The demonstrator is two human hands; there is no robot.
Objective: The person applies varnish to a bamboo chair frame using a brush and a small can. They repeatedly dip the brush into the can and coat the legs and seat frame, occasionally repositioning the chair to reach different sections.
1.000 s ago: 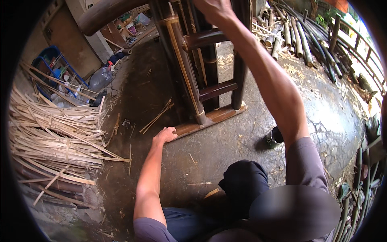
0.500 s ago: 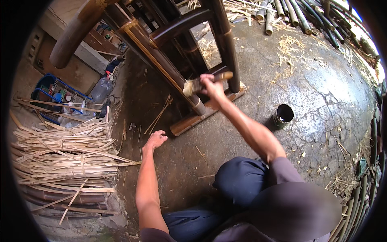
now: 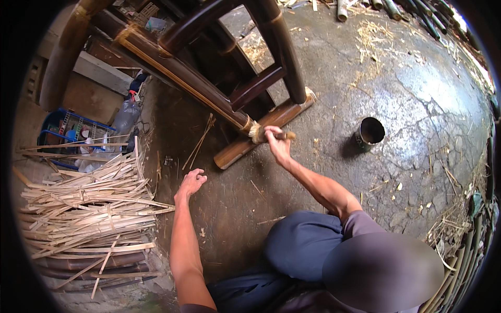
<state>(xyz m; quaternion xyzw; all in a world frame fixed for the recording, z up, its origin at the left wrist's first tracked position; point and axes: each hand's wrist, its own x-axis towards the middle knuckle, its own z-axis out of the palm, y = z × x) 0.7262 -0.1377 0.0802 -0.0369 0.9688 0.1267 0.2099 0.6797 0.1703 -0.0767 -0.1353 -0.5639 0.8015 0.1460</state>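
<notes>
My right hand (image 3: pixel 278 146) grips the wooden handle of a brush with pale bristles (image 3: pixel 255 132). The bristles touch the lower end of a dark, glossy bamboo post (image 3: pixel 195 88), near where it meets the foot rail. That post belongs to a large piece of bamboo furniture, which stands on a round brown foot rail (image 3: pixel 235 153). Lower left of the rail, my left hand (image 3: pixel 192 183) hovers over the floor with nothing in it, fingers loosely bent and apart. A dark can (image 3: pixel 361 142) stands on the floor to the right, its inside dark.
Split bamboo strips (image 3: pixel 88 201) lie heaped at the left, beside a blue basket (image 3: pixel 49 128) of odds and ends. Bamboo poles (image 3: pixel 425 23) lie at the far right. Thin sticks (image 3: pixel 200 142) and shavings (image 3: pixel 376 39) litter the wet, cracked concrete floor.
The brush in my right hand has moved down the post toward the foot rail. My left hand has shifted slightly left. The view has moved, too.
</notes>
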